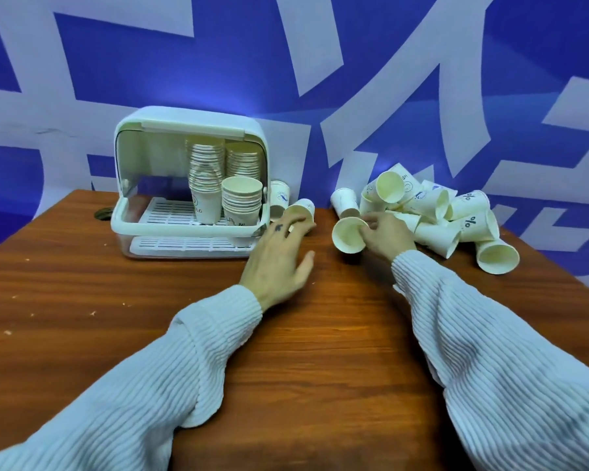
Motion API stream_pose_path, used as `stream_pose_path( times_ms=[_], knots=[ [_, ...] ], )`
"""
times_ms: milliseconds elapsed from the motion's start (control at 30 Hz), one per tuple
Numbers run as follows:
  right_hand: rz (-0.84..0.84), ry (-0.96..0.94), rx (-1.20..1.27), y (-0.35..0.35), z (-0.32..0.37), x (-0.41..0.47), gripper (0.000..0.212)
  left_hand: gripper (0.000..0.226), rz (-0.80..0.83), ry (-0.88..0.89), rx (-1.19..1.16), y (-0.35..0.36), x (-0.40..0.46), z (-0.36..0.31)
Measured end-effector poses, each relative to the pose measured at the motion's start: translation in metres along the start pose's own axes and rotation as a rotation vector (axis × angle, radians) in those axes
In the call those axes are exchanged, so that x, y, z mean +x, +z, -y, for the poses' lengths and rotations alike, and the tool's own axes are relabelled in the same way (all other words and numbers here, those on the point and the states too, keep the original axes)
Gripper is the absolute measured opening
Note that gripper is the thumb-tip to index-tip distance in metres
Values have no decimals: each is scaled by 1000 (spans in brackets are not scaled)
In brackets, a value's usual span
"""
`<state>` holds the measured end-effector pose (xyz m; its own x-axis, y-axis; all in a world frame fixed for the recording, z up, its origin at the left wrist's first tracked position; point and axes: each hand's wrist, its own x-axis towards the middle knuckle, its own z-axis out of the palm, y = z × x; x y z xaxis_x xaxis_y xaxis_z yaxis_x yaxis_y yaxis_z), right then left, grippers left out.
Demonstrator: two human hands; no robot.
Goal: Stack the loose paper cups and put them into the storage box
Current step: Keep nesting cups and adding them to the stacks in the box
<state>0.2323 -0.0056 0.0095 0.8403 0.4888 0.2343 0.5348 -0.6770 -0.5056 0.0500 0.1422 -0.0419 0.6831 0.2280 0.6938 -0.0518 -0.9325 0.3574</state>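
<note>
A white storage box (140, 229) stands open at the back left of the table, with several stacks of paper cups (242, 202) inside on its slatted tray. My right hand (386, 234) grips a paper cup (347, 237) lying on its side, mouth towards me. My left hand (279, 260) stretches out with straight fingers, its fingertips touching a cup on its side (303, 209) just right of the box. A pile of loose paper cups (432, 212) lies at the back right, most tipped over.
The brown wooden table (82, 283) carries small pale crumbs on its left part. Another cup (281, 195) lies behind the box's right corner. One cup (497, 256) lies near the table's right edge. A blue and white wall rises right behind the table.
</note>
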Motion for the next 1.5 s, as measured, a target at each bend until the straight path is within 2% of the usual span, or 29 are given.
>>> stream_pose_path(
  times_ms=[67, 133, 200, 233, 300, 333, 367, 433, 467, 600, 667, 733, 800, 833, 900, 967, 1033, 1133, 1233, 1333, 1500],
  knots=[
    [45, -75, 118, 2, 9, -6, 24, 73, 77, -76, 3, 4, -3, 0],
    [244, -135, 271, 9, 20, -13, 18, 99, 151, -109, 7, 5, -5, 2],
    [454, -135, 443, 12, 36, -21, 19, 106, 171, -120, 13, 3, -7, 1],
    [490, -94, 520, 13, 45, -21, 27, 104, 141, -143, 12, 1, -8, 0],
    [376, -42, 602, 20, 58, -10, 39, 101, 10, -236, -41, -9, -8, -4],
    [298, -79, 524, 26, 60, -1, 38, 100, -71, -291, -87, -15, -7, -5],
    [238, -138, 346, 33, 61, 9, 33, 100, -147, -328, -137, -21, -6, -6],
    [251, -215, -13, 50, 60, 25, 30, 99, -254, -341, -203, -30, -4, -3],
    [296, -202, -109, 58, 60, 31, 36, 98, -284, -328, -219, -33, -4, -2],
    [362, -151, -170, 72, 64, 36, 55, 88, -360, -326, -240, -42, -1, 7],
    [254, -107, -206, 75, 60, 36, 48, 87, -417, -380, -246, -51, 6, 13],
    [32, -70, -173, 67, 58, 33, 39, 87, -503, -424, -283, -65, 14, 23],
    [-208, -55, 15, 52, 63, 30, 30, 85, -594, -449, -346, -81, 20, 32],
    [-296, -66, 144, 43, 69, 29, 26, 82, -628, -453, -365, -87, 21, 37],
    [-362, -110, 373, 29, 92, 30, 16, 72, -668, -454, -377, -96, 22, 43],
    [-349, -180, 540, 20, 120, 28, 19, 65, -682, -455, -382, -99, 21, 49],
    [-301, -253, 603, 15, 145, 28, 23, 64, -685, -455, -382, -101, 22, 51],
    [-231, -322, 460, 20, 172, 31, 16, 63, -705, -448, -389, -103, 23, 49],
    [-150, -309, 242, 27, 186, 33, 23, 63, -713, -447, -371, -103, 24, 47],
    [-40, -273, 58, 35, 191, 33, 21, 65, -680, -458, -370, -100, 23, 47],
    [75, -230, 6, 50, 187, 24, 18, 68, -638, -506, -372, -97, 21, 47]
  ],
)
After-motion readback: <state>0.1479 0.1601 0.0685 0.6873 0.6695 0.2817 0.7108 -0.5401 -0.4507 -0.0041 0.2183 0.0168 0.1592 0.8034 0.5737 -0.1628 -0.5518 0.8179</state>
